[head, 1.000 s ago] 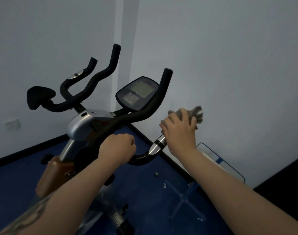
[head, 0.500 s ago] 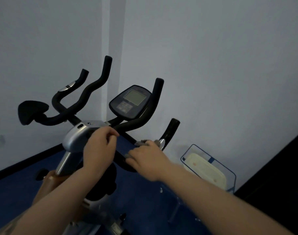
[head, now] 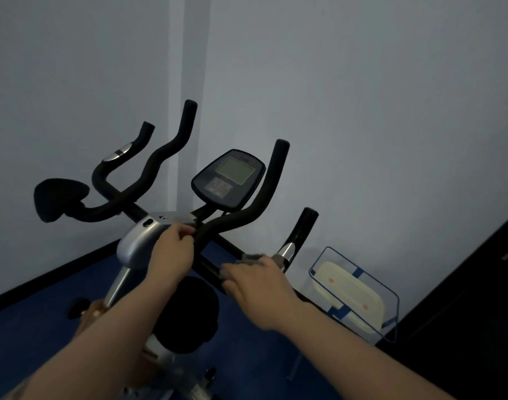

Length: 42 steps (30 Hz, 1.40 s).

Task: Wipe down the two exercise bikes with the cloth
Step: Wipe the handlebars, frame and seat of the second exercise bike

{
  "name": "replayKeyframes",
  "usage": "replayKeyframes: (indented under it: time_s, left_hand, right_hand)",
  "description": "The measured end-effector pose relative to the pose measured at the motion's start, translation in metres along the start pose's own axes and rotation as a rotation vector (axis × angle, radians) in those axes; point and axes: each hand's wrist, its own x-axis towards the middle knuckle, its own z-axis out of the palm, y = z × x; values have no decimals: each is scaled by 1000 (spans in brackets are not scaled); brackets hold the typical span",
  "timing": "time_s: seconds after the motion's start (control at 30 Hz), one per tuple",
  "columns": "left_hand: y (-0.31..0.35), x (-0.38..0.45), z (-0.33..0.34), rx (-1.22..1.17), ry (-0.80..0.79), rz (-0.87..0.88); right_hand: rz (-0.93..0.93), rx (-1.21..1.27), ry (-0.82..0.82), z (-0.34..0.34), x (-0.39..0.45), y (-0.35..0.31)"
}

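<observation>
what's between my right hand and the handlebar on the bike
In the head view, the grey cloth lies bunched between your right hand and the black handlebar.

A single head-worn camera looks forward and down from close behind the bike's handlebars [head: 241, 217], facing a room corner and the blue floor [head: 45, 327].

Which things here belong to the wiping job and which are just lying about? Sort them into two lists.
Part of the job: cloth, handlebar, bike, right hand pressing the cloth to the bar, left hand gripping the handlebar.

Lying about: console, white pad in a blue frame by the wall.
</observation>
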Motion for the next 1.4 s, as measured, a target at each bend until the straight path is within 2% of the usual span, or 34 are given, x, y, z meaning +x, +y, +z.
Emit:
replayKeyframes:
  time_s: [0.1, 0.2, 0.27, 0.37, 0.53, 0.63, 0.7, 0.73, 0.77, 0.83, 0.9, 0.93, 1.0, 1.07, 1.13, 1.23, 1.3, 1.37, 1.4]
  left_hand:
    - [0, 3, 2, -74, -2, -34]
    - [-3, 4, 1, -48, -24, -1]
    - [-6, 4, 1, -85, -42, 2]
    - [-9, 5, 1, -94, -46, -2]
    - [-5, 3, 1, -89, -54, 8]
    - [-5, 3, -2, -116, -108, -2]
    - [-3, 10, -8, -71, -161, -13]
    - [0, 15, -12, -16, -181, -11]
    - [2, 20, -15, 41, -194, -3]
    - [6, 26, -15, 122, -193, 25]
    - [8, 24, -7, 299, -153, 79]
    - [8, 20, -2, 436, -139, 117]
    - [6, 15, 4, 644, -122, 210]
    - [3, 14, 4, 748, -101, 289]
    - [0, 13, 2, 780, -80, 339]
    - [0, 9, 5, 862, -49, 417]
    - [1, 10, 7, 887, -48, 443]
    - [3, 10, 9, 844, -56, 448]
    - [6, 10, 10, 801, -67, 446]
  right_hand:
    - [81, 28, -143, 3, 24, -15]
    - [247, 260, -243, -1, 44, -16]
    - [180, 277, -218, -2, 31, -16]
    - [64, 125, -261, -1, 18, -6]
    - [259, 319, -225, 4, 45, -25]
    - [146, 221, -318, -3, 37, -17]
    - [102, 288, -360, -16, 32, 0]
    - [131, 405, -300, -23, 32, 7]
    - [189, 540, -164, -30, 33, 13]
    - [320, 761, 240, -44, 41, 18]
    - [377, 665, 543, -47, 58, 21]
    - [392, 528, 580, -45, 70, 20]
    - [459, 302, 449, -32, 91, 11]
    - [499, 244, 354, -13, 101, 0]
    - [359, 213, 324, -9, 98, 5]
    - [87, 8, 231, -31, 89, 54]
    - [133, -51, 306, -41, 87, 77]
    - [247, 18, 386, -38, 89, 73]
    - [238, 61, 375, -33, 90, 66]
